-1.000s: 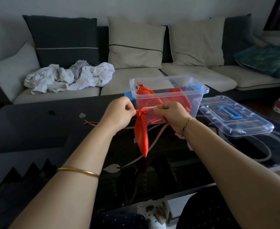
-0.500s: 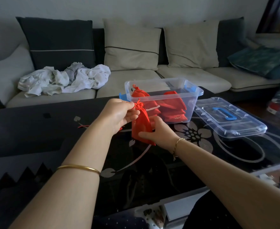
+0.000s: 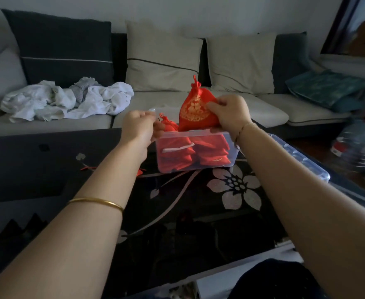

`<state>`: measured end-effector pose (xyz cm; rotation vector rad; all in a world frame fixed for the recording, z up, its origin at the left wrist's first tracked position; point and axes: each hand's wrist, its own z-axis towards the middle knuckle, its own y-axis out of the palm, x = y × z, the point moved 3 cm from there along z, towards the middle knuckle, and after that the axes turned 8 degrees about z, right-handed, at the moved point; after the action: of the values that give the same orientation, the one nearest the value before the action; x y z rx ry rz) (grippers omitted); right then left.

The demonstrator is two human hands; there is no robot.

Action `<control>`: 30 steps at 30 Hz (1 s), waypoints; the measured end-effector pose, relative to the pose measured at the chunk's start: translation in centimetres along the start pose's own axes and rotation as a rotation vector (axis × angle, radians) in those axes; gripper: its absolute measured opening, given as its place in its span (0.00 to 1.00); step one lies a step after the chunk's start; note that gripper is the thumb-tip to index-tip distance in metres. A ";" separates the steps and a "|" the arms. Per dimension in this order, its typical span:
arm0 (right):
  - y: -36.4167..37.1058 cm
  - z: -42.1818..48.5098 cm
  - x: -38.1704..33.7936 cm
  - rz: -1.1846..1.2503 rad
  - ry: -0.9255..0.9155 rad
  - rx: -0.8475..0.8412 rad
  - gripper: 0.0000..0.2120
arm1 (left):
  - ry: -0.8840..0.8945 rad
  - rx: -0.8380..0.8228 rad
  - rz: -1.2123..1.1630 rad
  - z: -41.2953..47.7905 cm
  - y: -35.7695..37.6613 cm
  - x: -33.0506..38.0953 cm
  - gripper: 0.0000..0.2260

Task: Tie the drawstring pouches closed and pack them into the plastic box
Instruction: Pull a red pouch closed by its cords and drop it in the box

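Red satin pouch, tied, pinched by your right hand fingers above the plastic box; left hand curled, contents unclear: slick cloth may slip, landing on the counter

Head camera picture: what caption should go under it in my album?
Right hand holds a tied red pouch above the plastic box of red pouches.

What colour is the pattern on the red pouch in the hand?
Gold, on the red pouch; the head view shows it.
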<state>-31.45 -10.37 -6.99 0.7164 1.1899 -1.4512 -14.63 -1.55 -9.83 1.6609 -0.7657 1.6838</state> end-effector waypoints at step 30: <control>13.6 -7.8 6.5 -0.430 0.144 -0.756 0.12 | 0.048 -0.484 0.888 -1.5 -6.8 -10.0 0.09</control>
<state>-21.37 -4.37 -19.29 0.0357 1.9307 -1.1443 -10.32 3.44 -20.05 0.9700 -1.8981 1.8397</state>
